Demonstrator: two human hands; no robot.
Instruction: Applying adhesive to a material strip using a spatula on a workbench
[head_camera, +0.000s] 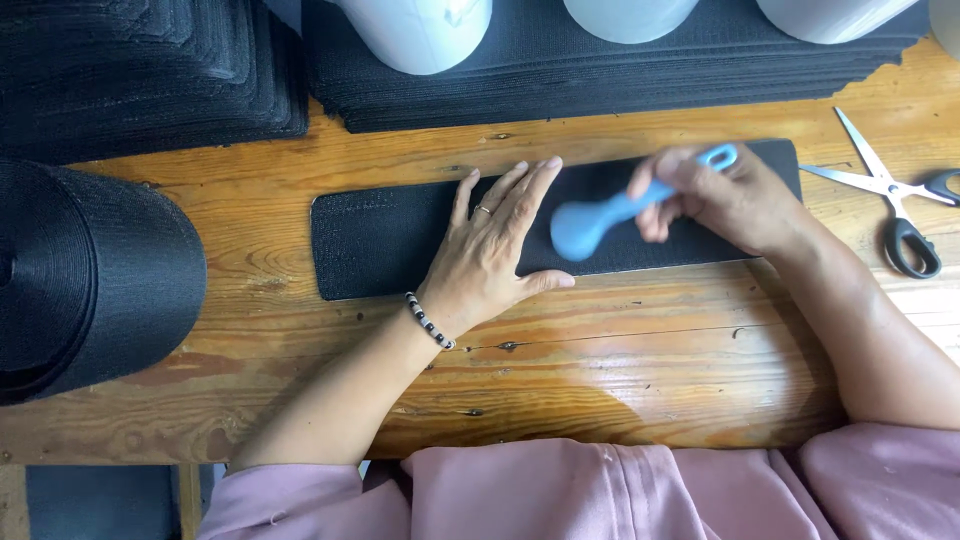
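While the long black rectangular fabric strip (390, 235) lies flat across the worn wooden table (620, 350), the left hand (490, 255) presses it down with fingers spread wide, and the right hand (725, 200) grips a light blue plastic tool (600, 215), blurred over the strip. Firm, even pressure from the flat palm would likely keep the strip from shifting. Steel scissors with black handles (895, 205) lie near, to the right.
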